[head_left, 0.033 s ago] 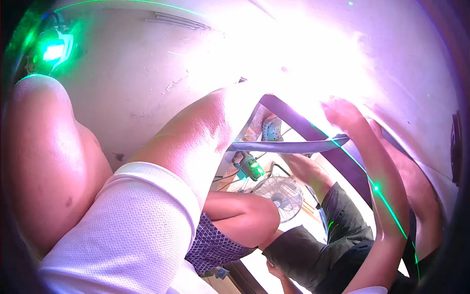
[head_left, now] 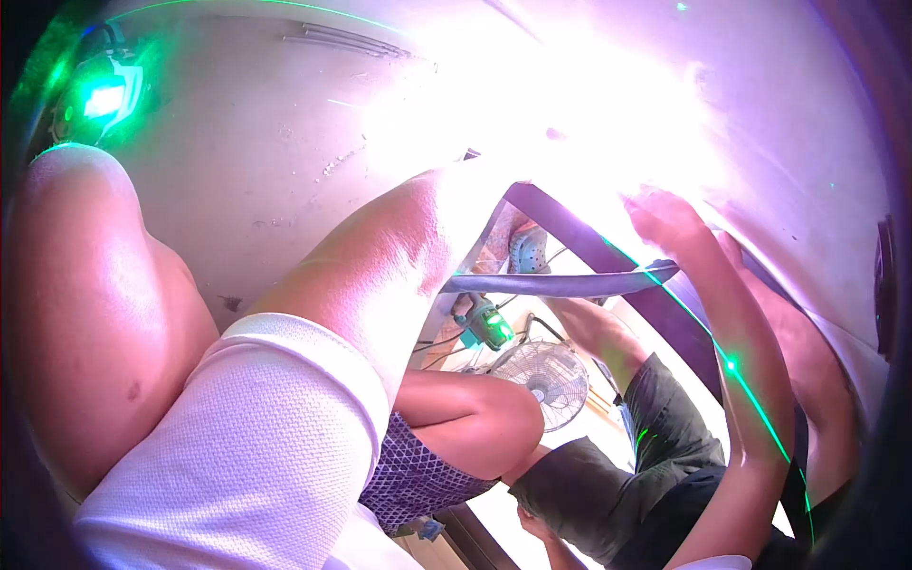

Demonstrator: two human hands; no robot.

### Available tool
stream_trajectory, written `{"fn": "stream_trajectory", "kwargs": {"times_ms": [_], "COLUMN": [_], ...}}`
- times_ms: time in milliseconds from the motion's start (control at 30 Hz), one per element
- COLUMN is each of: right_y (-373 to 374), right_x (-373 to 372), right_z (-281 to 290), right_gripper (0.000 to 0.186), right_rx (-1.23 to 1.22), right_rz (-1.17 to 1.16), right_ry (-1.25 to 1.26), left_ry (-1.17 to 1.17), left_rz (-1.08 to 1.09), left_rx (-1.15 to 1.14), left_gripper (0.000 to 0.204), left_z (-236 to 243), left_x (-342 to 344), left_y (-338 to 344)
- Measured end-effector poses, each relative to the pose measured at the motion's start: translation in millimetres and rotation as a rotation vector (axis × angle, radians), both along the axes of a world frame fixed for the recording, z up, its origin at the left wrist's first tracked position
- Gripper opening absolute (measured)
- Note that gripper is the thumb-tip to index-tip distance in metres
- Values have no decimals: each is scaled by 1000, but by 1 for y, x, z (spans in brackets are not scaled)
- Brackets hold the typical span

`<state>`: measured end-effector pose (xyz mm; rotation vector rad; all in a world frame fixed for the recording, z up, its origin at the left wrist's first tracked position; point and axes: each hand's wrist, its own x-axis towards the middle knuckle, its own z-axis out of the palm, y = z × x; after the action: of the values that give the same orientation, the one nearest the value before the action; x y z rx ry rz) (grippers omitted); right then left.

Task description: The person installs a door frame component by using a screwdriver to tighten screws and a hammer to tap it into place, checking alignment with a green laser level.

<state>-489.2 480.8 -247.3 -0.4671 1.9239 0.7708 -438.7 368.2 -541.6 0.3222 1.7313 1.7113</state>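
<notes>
A very bright white-violet glare [head_left: 560,104] fills the upper middle and hides what lies there. My left arm [head_left: 361,237], in a rolled white sleeve [head_left: 237,437], reaches into it; the hand is washed out. On the other side, my right hand [head_left: 660,220] has its fingers curled at the glare's edge. What it grips, if anything, is lost in the light. A dark flat bar [head_left: 608,252] slants down between my arms. Crossing it is a narrower grey bar [head_left: 551,284], which runs from beside my left forearm to my right wrist.
Thin metal rods [head_left: 347,40] lie on the pale surface [head_left: 247,142]. Two green-lit devices, a laser unit [head_left: 104,100] and another [head_left: 491,325], stand apart. A green line crosses my right arm. Below are a fan [head_left: 541,388], bare knees [head_left: 475,408] and another person's dark shorts [head_left: 665,408].
</notes>
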Motion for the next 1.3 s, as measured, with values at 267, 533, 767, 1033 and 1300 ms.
{"fn": "stream_trajectory", "kwargs": {"times_ms": [267,533,767,1033,1300], "right_y": [-97,-105,-92,-104,-78], "right_x": [2,6,-6,-7,-1], "right_z": [-10,-12,-12,-8,-13], "right_gripper": [65,52,40,58,55], "right_rx": [172,300,258,200,178], "right_rz": [395,372,233,384,404], "right_ry": [-141,-131,-163,-168,-132], "left_ry": [-4,-31,76,-3,89], "left_rz": [48,69,61,95,-52], "left_rx": [132,100,54,130,115], "left_gripper": [15,13,11,14,25], "left_z": [-30,-11,-10,-31,-24], "left_x": [1,4,-4,-6,-11], "left_y": [16,2,4,29,23]}}
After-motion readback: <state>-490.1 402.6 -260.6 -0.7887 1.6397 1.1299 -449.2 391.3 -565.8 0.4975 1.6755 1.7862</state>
